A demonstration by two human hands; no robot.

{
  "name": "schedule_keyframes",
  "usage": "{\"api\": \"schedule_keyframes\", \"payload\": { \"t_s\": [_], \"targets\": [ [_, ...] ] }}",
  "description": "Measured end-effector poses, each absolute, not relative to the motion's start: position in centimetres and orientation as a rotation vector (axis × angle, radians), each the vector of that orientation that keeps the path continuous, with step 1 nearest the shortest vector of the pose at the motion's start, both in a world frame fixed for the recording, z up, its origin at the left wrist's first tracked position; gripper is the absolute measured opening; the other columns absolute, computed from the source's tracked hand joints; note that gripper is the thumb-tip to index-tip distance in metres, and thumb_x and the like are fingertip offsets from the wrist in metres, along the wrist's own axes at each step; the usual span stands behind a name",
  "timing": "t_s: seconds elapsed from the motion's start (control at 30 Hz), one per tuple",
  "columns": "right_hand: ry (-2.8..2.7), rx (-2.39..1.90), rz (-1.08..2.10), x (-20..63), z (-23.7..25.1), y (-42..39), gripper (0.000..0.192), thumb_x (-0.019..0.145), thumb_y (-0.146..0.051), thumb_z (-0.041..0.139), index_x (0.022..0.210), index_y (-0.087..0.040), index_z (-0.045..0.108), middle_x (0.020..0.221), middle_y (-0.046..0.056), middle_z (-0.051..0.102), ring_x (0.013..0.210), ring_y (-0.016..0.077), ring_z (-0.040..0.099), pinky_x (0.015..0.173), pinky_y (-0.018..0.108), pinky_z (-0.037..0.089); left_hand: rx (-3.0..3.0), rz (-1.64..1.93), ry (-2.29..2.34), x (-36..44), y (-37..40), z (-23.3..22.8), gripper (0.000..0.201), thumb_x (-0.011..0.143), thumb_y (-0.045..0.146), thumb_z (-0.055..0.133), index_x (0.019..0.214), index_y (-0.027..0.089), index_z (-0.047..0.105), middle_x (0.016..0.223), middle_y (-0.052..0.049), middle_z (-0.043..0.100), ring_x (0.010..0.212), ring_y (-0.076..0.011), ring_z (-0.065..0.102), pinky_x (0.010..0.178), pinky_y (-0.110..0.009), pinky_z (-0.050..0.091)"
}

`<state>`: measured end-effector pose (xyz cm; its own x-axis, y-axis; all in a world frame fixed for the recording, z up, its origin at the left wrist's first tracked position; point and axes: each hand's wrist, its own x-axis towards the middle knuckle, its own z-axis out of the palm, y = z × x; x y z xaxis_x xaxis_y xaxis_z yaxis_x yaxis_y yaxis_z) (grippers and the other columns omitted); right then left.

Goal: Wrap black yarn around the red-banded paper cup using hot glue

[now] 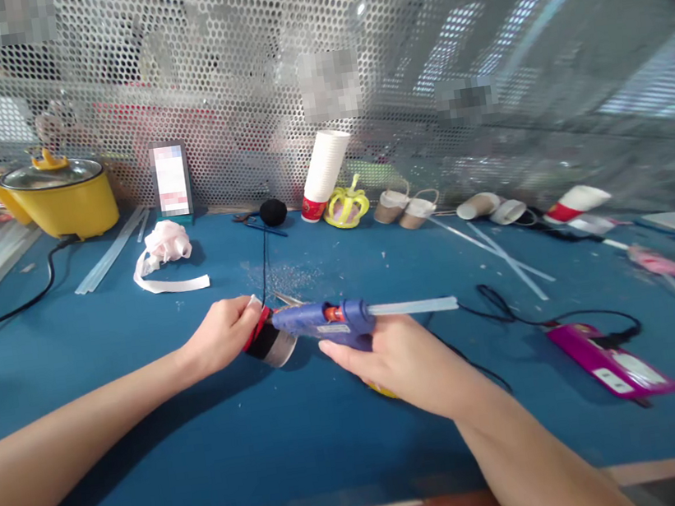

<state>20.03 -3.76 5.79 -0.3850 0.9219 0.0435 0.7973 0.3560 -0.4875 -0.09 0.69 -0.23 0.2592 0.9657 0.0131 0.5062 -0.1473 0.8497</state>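
My left hand (221, 336) is closed around a small cup-shaped piece (275, 347), black and red with a pale band, tilted on its side. A black strand (265, 267) runs from it back to a black yarn ball (273, 212). In my right hand (414, 359) is a blue hot glue gun (312, 321), its nozzle pointing left, at the cup piece's edge. A clear glue stick (419, 306) sticks out of the gun's rear. Behind the nozzle shows a pointed metal tip (287, 299). Something yellow (382, 389) is mostly hidden under my right hand.
A yellow electric pot (73, 206) and glue sticks (110, 254) stand left. Further back are a phone (171, 182), white ribbon (168, 244), stacked paper cups (327, 173) and a yellow basket (347, 204). A purple power strip (613, 360) with cords lies right. Perforated metal (252, 73) borders the table.
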Motion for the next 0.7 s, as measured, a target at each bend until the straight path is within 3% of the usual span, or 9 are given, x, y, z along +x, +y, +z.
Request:
{"api": "schedule_keyframes", "payload": {
  "t_s": [0.33,0.43,0.57,0.7],
  "targets": [
    [-2.408,-1.496,0.465,19.4,5.5,-4.7,0.017,0.081,-0.029,0.049,0.083,-0.018,0.062,0.080,0.005,0.066,0.071,0.0186,0.060,0.067,0.030,0.047,1.773,0.748,1.351,-0.2,0.8,-0.4,0.034,0.081,0.039,0.032,0.057,0.017,0.042,0.051,0.005,0.034,0.051,-0.0100,0.031,0.046,-0.022,0.024],
    [-2.327,-1.516,0.573,19.7,5.8,-4.2,0.015,0.080,-0.029,0.051,0.078,-0.018,0.061,0.069,0.002,0.065,0.060,0.0158,0.059,0.059,0.027,0.046,1.774,0.757,1.331,-0.2,0.8,-0.4,0.033,0.081,0.039,0.033,0.057,0.018,0.039,0.052,0.005,0.034,0.051,-0.0097,0.031,0.047,-0.022,0.025],
    [-2.177,-1.533,0.831,20.2,6.0,-3.4,0.021,0.081,-0.031,0.049,0.065,-0.019,0.053,0.045,-0.004,0.052,0.039,0.0107,0.048,0.043,0.023,0.040,1.795,0.784,1.304,-0.2,0.8,-0.5,0.034,0.081,0.039,0.033,0.055,0.018,0.035,0.052,0.005,0.033,0.051,-0.0095,0.030,0.047,-0.022,0.024],
    [-2.102,-1.533,0.954,20.5,5.8,-2.6,0.024,0.080,-0.032,0.050,0.061,-0.018,0.051,0.041,-0.005,0.048,0.035,0.0088,0.044,0.040,0.021,0.038,1.794,0.776,1.271,-0.2,0.8,-0.7,0.035,0.081,0.041,0.031,0.057,0.018,0.038,0.053,0.004,0.033,0.053,-0.0101,0.031,0.048,-0.023,0.025]
  ]
}}
